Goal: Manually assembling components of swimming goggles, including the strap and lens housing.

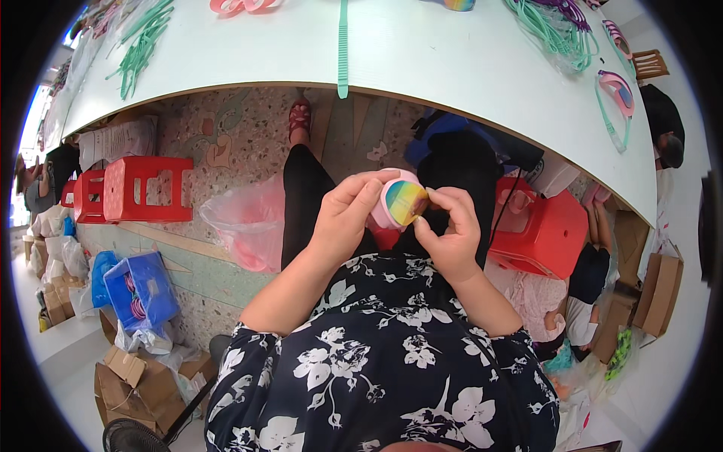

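Over my lap I hold pink swim goggles (385, 206) with a rainbow-mirrored lens (405, 200) facing up. My left hand (343, 215) is closed on the pink frame from the left, its thumb along the lens rim. At the lens's right edge, the thumb and forefinger of my right hand (452, 233) pinch; whether they grip the lens edge or a thin film on it is too small to tell. The goggles' other half is mostly hidden. On the white table (248, 53) ahead, a mint-green strap (343, 56) hangs slightly past the front edge.
Mint-green straps (141, 49) lie far left, another bundle (561, 41) far right, beside finished-looking pink goggles (619, 94). Red stools (151, 188) stand left, and a red stool (544, 233) right. A blue crate (141, 290) and cardboard boxes (135, 392) sit on the floor at left.
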### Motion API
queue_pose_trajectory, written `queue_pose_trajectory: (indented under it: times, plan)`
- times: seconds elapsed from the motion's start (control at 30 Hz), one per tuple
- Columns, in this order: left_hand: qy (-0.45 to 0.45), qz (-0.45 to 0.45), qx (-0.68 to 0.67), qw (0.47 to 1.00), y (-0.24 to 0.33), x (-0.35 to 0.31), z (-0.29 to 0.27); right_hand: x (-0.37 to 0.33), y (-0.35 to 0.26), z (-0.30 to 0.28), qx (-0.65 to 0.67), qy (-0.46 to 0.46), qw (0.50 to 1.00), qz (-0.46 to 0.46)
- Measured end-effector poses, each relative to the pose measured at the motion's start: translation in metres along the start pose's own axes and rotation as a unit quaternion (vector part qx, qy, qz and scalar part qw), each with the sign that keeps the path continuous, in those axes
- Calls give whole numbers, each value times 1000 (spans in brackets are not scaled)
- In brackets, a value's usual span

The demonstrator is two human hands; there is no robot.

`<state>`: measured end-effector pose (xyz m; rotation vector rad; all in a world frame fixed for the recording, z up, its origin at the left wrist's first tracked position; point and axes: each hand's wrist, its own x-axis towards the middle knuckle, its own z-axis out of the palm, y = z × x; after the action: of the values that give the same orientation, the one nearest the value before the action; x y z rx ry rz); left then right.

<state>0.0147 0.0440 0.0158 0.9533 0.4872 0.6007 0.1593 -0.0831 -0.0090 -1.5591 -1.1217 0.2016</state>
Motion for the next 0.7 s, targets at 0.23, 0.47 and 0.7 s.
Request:
queue_pose_trajectory:
  times: [0.23, 0.47, 0.7]
  plan:
    - [-24, 7, 68, 997, 1, -11, -8, -2, -4, 1, 9, 8, 1000, -8]
    - [-60, -40, -54, 996, -1, -13, -16, -7, -6, -5, 34, -38, 999, 4]
    - [-97, -59, 23, 993, 20, -13, -9, -10, -4, -5, 37, -44, 998, -11]
